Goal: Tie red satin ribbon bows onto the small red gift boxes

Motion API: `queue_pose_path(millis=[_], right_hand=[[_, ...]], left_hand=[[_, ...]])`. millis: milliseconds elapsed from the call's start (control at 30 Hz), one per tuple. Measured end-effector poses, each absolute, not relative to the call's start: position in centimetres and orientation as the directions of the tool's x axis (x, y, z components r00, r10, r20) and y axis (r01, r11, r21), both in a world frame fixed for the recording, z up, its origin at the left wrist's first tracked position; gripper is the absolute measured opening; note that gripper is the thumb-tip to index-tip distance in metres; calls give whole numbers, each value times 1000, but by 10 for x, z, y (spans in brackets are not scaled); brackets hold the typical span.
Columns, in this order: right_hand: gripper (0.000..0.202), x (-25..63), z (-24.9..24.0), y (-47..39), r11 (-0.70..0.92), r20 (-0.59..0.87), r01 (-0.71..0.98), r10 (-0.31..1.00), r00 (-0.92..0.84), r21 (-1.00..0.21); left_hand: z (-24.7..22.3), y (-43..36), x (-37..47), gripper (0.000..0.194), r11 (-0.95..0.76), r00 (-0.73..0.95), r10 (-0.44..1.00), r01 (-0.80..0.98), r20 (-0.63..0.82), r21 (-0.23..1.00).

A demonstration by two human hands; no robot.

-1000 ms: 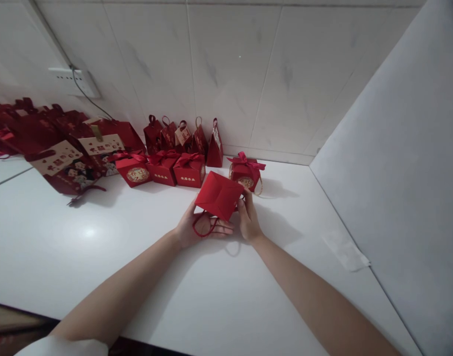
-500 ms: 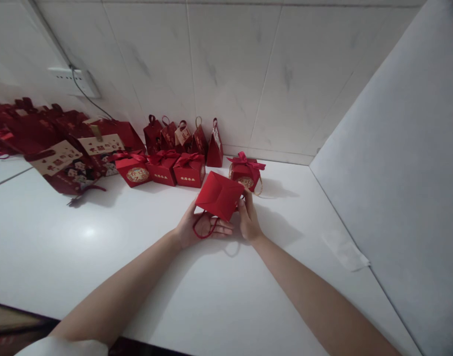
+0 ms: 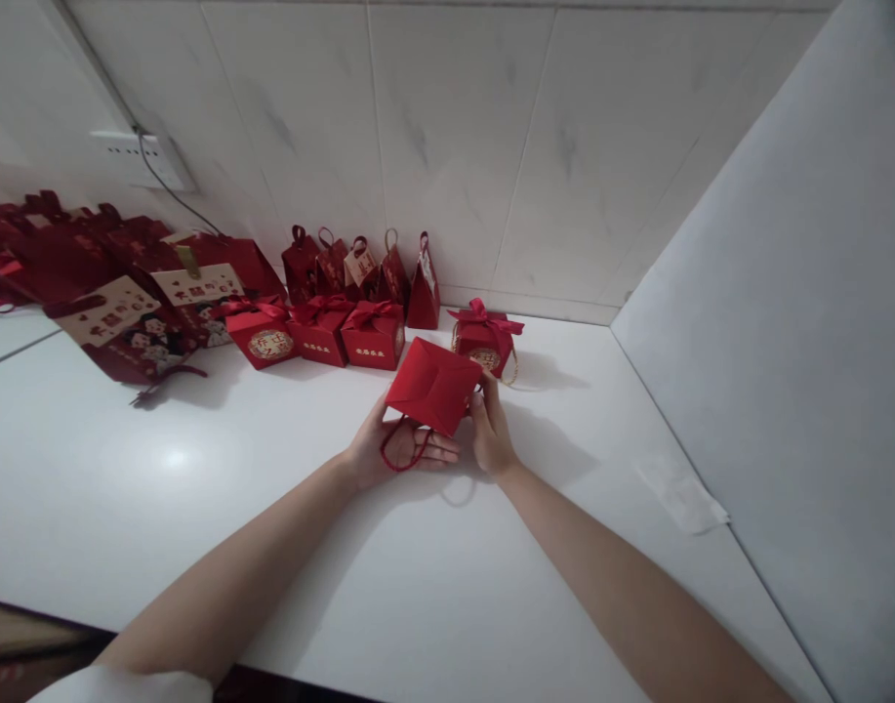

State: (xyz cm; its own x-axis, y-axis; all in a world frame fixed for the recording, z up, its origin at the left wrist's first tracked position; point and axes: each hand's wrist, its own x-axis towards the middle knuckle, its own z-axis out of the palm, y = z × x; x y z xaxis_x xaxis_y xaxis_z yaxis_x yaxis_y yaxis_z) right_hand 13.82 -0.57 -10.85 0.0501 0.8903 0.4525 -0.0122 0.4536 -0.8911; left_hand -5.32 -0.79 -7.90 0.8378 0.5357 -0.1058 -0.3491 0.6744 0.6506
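White sleeve (image 3: 117,685): at the near left edge, round the left arm.
Left hand (image 3: 378,454): palm up under the red box, thumb side at the box's left edge; the fingers reach out rightward, nearly straight and close together, not curled round anything.
Right hand (image 3: 493,430): at the right side of the box, thumb and forefinger pinching its edge; how the other fingers lie I cannot tell.
Red box (image 3: 433,386): held between the two hands above the white table (image 3: 432,586) — tilted, with the creased, folded face showing.
Red cord (image 3: 405,467): loops down from the box in front of the left palm.
White tissue-like piece (image 3: 685,496): on the table at right, near the white panel (image 3: 805,322).
Tasselled bag (image 3: 132,337): at left, red with a cream top and printed figures.
Ribboned box (image 3: 483,342): just beyond the right hand, with a bow on top, a gold emblem and a gold cord.
Three bow-topped boxes (image 3: 317,337): side by side, left of the held box.
Small handled boxes (image 3: 360,273): five in a row behind those three, near the tiled wall (image 3: 447,146).
Socket strip (image 3: 143,161): on the wall at left — a dark cable (image 3: 176,198) hangs across it.
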Motion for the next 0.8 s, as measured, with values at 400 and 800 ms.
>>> queue_pose_path(millis=[400,800], right_hand=[[53,138,-107,-7,446,445,-17,894,51,-895],[53,137,-107,-7,448,448,-8,893,49,-894]], left_hand=[[-80,-8,-54,82,662,837,539,-352,-94,661],[-80,-8,-54,80,662,835,541,-351,-98,662]])
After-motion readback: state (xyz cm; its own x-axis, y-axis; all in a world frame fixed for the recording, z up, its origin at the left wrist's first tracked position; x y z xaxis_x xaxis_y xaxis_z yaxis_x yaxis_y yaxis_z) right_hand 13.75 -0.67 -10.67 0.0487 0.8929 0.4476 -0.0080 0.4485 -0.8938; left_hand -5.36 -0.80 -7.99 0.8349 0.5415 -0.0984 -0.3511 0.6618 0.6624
